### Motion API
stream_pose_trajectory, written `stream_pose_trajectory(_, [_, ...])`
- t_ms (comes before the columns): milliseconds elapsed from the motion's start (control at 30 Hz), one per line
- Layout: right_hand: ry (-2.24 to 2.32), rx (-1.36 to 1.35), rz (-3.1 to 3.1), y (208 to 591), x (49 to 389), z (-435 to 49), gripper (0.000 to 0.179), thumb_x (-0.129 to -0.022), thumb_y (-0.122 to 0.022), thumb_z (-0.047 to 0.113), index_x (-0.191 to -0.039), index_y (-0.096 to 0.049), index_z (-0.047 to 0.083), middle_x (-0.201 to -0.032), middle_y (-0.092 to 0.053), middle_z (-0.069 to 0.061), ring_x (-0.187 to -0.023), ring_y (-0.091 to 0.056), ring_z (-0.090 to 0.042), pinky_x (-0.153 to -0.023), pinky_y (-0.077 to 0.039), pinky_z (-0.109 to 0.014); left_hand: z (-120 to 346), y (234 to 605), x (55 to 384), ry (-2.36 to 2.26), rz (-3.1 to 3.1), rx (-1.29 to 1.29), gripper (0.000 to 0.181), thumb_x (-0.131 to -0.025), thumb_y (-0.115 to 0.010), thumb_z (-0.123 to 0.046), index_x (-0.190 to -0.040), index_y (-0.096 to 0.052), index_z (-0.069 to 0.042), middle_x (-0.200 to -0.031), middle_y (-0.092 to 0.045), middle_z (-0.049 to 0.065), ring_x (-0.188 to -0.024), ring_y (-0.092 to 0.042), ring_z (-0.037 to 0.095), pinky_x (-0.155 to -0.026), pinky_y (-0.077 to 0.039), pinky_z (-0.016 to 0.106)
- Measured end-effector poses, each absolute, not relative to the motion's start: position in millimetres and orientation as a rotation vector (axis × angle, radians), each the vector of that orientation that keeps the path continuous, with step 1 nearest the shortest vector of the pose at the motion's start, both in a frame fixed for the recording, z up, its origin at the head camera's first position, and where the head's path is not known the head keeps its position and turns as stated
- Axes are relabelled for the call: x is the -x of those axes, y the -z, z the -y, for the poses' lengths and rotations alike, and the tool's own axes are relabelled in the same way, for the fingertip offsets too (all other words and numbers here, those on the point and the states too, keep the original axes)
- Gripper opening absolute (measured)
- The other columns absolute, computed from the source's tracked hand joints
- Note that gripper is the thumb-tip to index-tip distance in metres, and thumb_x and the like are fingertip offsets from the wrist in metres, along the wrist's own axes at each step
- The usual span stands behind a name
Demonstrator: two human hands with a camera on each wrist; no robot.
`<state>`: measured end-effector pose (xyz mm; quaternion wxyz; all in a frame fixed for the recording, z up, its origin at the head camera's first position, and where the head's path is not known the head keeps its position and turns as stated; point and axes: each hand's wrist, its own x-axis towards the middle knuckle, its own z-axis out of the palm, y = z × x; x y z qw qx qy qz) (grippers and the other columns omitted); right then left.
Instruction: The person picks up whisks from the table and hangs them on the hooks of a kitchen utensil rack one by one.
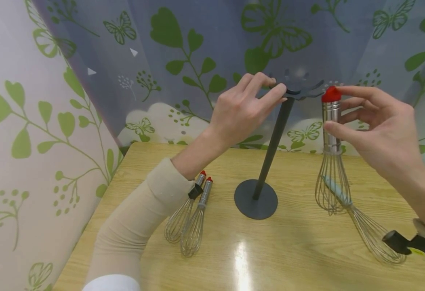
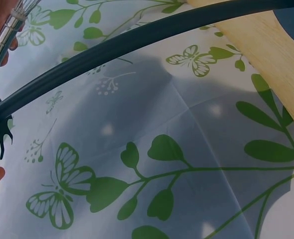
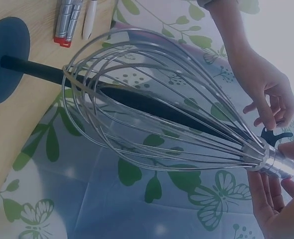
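The head camera looks forward and down from above the table, taking in the stand, left hand and right hand. The left wrist camera, tilted sideways, mostly faces the patterned cloth. The right wrist camera — also sideways — looks very closely through the held whisk's wires, the left hand farther off. All three views share the stand — head and right wrist also share the paired whisks.
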<state>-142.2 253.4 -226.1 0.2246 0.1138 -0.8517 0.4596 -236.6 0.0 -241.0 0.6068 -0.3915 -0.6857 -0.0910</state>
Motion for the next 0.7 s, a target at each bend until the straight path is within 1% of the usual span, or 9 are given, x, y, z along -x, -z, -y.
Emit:
stream_pose_trajectory(167, [-1.234,-0.321,2.373,224.8,142.2,-251.3,0.062,-0.088,-0.081,-0.001,-0.144,-0.065,0.022,-0.105,-0.066,0.015,-0.083,-0.069,0.005,-0.056,-0.038,-0.022,1.3,240.6,236.3,0.212,1.587,0.906,0.024,-0.111,-0.055,-0.034,-0.107,-0.073,-0.018,-0.103,-0.073,0.003,-0.089,-0.072,0.019,-0.062,-0.059,0.023])
stream_pose_trajectory(467, [-1.207,-0.318,2.391,225.0,142.4,-251.2,0.063,-0.087,-0.082,-0.003,-0.143,-0.066,0.023,-0.104,-0.067,0.018,-0.083,-0.069,0.005,-0.064,-0.045,-0.014,2.5,239.3,236.3,0.202,1.590,0.921,0.025,-0.111,-0.054,-0.034,-0.107,-0.074,-0.018,-0.103,-0.073,0.004,-0.089,-0.072,0.019,-0.061,-0.059,0.023])
stream_pose_trajectory(700, [-1.199,-0.320,2.405,223.9,143.6,-249.1,0.063,-0.087,-0.083,-0.001,-0.143,-0.066,0.023,-0.104,-0.066,0.018,-0.082,-0.068,0.005,-0.064,-0.046,-0.014,2.0,239.7,236.7,0.204,1.590,0.919,0.025,-0.111,-0.055,-0.034,-0.107,-0.074,-0.018,-0.103,-0.074,0.004,-0.089,-0.073,0.020,-0.061,-0.059,0.023])
